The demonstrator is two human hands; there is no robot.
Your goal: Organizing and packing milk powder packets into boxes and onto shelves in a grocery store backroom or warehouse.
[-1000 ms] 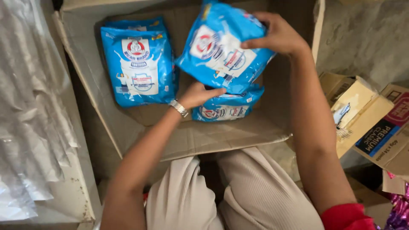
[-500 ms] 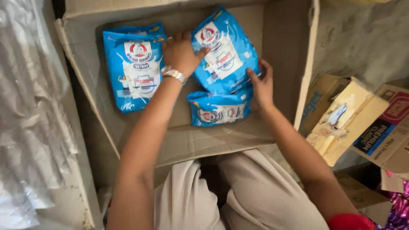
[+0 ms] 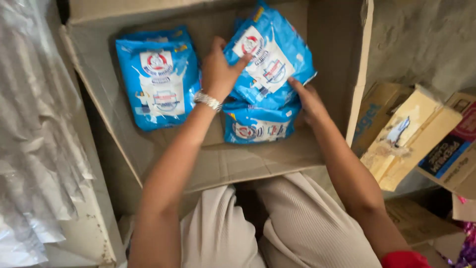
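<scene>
A blue pouch with a round red-and-white emblem is lying tilted on top of a small stack inside an open cardboard box, and both hands are resting on it. The left hand is pressing against the pouch's left edge, palm down, with its fingers spread and reaching onto the printed face; a silver bracelet is sitting at that wrist. The right hand is touching the pouch's lower right corner, its fingers partly tucked under the edge, so how tightly it is gripping cannot be told. Neither hand is wrapping fully around the pouch; both are lying flat and fairly wide against it.

Directly under the two hands, a second blue pouch is lying flat on the box floor, its lower end showing below the top one. To the left of the left hand, just apart from it, a third blue pouch is lying flat by itself.

Below the forearms, the person's knees in light ribbed trousers are pressing up against the box's near flap. Beyond the right arm, several smaller cartons are leaning together outside the box wall. Far to the left of the left arm, crinkled clear plastic sheeting is hanging.
</scene>
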